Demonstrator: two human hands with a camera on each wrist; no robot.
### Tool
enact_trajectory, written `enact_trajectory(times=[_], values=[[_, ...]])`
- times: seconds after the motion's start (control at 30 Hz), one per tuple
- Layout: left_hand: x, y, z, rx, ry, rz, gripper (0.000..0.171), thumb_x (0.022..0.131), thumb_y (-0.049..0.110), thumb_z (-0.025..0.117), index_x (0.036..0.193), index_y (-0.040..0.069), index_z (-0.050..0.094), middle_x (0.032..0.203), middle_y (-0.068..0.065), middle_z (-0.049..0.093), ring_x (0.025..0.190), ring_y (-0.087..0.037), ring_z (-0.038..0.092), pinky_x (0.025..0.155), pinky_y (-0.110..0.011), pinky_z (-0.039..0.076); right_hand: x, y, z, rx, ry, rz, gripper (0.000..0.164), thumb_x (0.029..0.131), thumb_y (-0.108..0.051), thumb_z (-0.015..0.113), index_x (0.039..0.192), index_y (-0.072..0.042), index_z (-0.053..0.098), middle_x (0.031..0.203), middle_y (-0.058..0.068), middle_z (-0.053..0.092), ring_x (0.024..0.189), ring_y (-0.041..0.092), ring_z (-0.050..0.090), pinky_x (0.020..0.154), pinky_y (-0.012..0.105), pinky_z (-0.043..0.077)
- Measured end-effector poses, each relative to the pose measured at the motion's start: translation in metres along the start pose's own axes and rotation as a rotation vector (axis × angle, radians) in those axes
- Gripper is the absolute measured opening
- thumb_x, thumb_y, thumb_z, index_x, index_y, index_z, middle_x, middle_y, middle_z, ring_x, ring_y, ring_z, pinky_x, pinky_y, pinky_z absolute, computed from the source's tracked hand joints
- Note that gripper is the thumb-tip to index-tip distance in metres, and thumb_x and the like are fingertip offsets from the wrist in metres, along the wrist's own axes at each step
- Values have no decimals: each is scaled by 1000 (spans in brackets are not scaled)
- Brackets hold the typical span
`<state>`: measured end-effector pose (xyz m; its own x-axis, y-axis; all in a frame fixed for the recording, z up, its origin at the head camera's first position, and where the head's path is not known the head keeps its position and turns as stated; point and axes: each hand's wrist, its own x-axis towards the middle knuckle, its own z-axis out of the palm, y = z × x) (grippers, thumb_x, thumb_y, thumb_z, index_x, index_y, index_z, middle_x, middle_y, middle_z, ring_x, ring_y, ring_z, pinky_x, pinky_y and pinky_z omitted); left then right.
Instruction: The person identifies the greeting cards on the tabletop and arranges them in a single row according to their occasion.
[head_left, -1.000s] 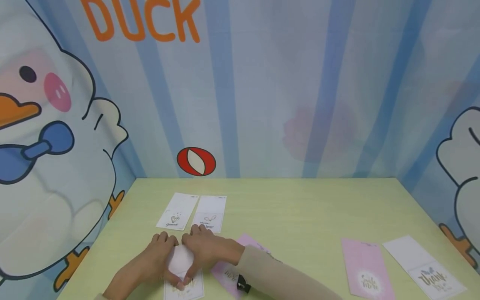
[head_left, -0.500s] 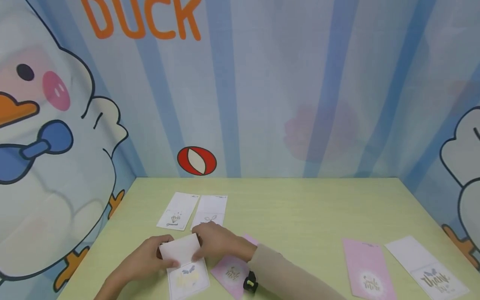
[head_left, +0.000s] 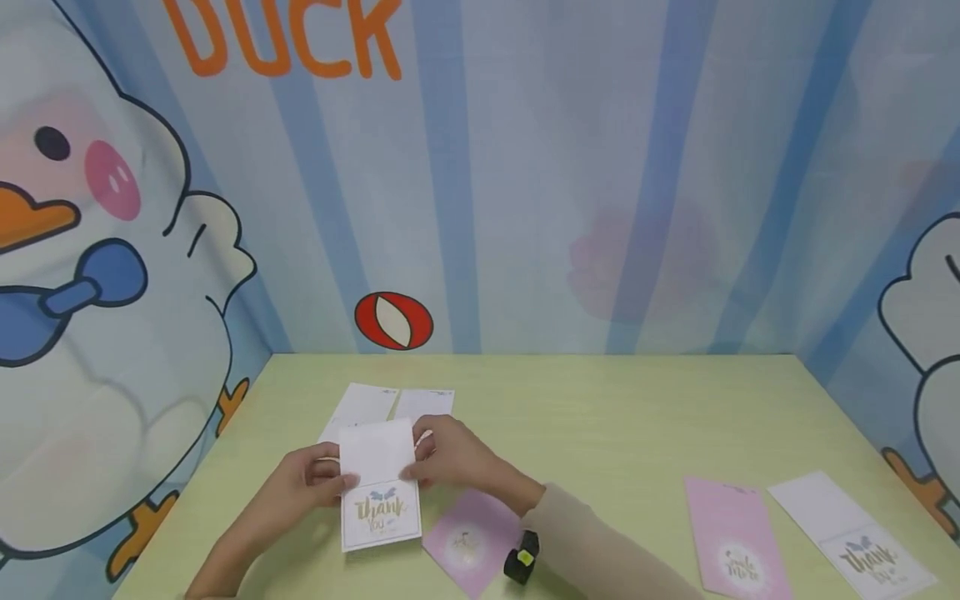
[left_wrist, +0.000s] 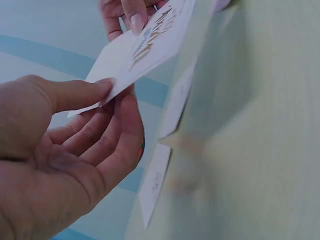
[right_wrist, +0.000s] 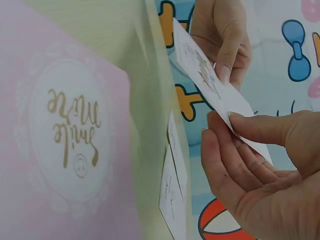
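Observation:
A white greeting card (head_left: 379, 487) with gold "thank you" lettering and a small blue motif is held up by both hands. My left hand (head_left: 303, 483) pinches its left edge near the fold line, thumb in front and fingers behind. At the opposite edge my right hand (head_left: 457, 454) pinches it in the same way. Both wrist views show the card (left_wrist: 145, 52) raised clear of the table, its lettered part facing up. In the right wrist view, the right hand's thumb (right_wrist: 265, 129) lies on the card's face.
Below the right forearm lies a pink "Smile More" card (head_left: 468, 542). Two white cards (head_left: 360, 408) lie behind the held one, partly covered. At the right are another pink card (head_left: 735, 533) and a white "thank you" card (head_left: 851, 533). A printed cloth backdrop (head_left: 525, 167) rises behind the table.
Both hands have lifted the white card off the table, raising it up and slightly right. Its folded-over half has been opened out, so the lettering now shows.

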<state>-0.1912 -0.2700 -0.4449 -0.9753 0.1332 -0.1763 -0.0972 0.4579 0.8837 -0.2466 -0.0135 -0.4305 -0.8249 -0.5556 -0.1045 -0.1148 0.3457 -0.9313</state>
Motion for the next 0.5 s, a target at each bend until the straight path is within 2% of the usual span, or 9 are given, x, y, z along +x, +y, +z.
enact_trajectory(times=[0.1,0.2,0.37,0.5], values=[[4,10,0,-47,29,-13,45,99,17,73,131,-11,57,111,-17,77,92,-19,76,80,-36,65,-1,2,-9,99,42,0,30,85,1,84,102,-2,60,79,9,73,75,39,78,72,45,66],[9,21,2,-72,70,-24,52,98,19,75,136,-12,57,120,-21,76,94,-19,78,83,-37,65,-3,2,-22,154,69,-7,30,85,-1,84,107,1,63,84,12,75,78,40,78,78,50,65],[21,40,10,-116,85,-30,57,98,21,76,142,-10,55,128,-24,73,99,-20,78,90,-41,64,-6,2,-42,214,106,8,34,87,-7,84,113,2,65,91,13,78,75,28,79,85,53,64],[33,51,17,-160,107,-38,53,97,21,77,139,-7,60,126,-21,75,97,-17,78,87,-36,65,-5,8,-55,265,148,26,32,86,-8,85,111,2,67,94,13,80,76,20,78,87,52,64]])
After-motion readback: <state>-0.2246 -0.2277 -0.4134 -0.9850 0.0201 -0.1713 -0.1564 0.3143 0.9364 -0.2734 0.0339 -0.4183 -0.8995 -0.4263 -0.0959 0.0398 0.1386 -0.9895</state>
